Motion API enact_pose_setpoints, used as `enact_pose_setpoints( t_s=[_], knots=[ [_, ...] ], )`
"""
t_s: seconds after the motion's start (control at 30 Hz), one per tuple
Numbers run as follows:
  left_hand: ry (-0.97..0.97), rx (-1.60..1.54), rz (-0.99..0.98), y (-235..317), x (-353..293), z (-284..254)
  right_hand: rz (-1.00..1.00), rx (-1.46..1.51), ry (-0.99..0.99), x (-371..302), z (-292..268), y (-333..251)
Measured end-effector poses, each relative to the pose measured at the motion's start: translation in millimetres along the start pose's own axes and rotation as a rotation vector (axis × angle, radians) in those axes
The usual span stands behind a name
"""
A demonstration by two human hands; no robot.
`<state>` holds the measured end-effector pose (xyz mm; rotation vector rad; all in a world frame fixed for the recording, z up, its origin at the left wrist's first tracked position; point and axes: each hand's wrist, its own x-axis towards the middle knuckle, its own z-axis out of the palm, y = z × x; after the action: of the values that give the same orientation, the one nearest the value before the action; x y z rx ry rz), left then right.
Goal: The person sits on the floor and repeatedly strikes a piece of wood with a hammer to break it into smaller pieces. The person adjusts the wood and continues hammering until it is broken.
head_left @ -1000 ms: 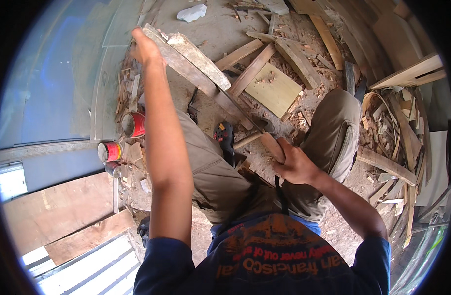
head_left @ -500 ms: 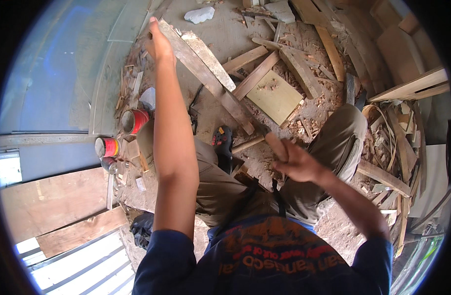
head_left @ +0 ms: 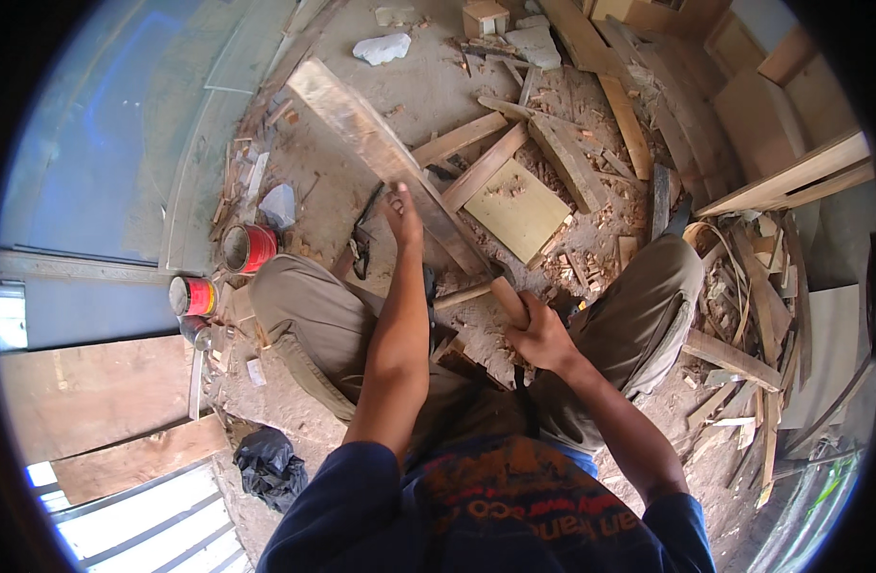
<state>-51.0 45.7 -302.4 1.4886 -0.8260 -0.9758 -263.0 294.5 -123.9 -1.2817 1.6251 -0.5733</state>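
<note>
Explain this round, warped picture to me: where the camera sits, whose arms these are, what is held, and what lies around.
The camera sits on a person's head and looks down through a very wide lens, which bends the edges. Both arms are that person's own. The left hand rests on a long plank. The right hand grips a wooden handle; what is on its end is hidden. On the dusty floor lie wood offcuts, a pale square board and two red cans.
</note>
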Motion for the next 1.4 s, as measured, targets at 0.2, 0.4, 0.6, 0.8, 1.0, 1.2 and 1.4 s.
enact_pose_setpoints(
  t_s=[0.2, 0.4, 0.6, 0.8, 1.0, 1.2, 1.4],
  knots=[
    [-0.056, 0.387, 0.091, -20, 48, -25, -0.086, 0.050, 0.083, -1, 1, -3],
    [0.150, 0.599, -0.484, -58, 22, -55, -0.011, 0.265, 0.233, -2, 1, 42],
    [0.017, 0.877, -0.561, -80, -1, -65, 0.124, 0.405, 0.220, -10, 3, 19],
    [-0.167, 0.813, -0.623, -67, -13, -61, 0.133, 0.598, 0.272, 7, 2, 23],
    [0.015, 0.235, -0.553, -23, -18, -81, -0.003, -0.155, 0.581, 100, 23, 43],
    [-0.200, 0.249, -0.393, 83, -35, -131, 0.064, -0.660, 0.536, 161, 42, 152],
    [-0.177, 0.141, -0.507, 227, -92, -196, 0.046, -0.839, 0.438, 165, 118, 166]
  ],
)
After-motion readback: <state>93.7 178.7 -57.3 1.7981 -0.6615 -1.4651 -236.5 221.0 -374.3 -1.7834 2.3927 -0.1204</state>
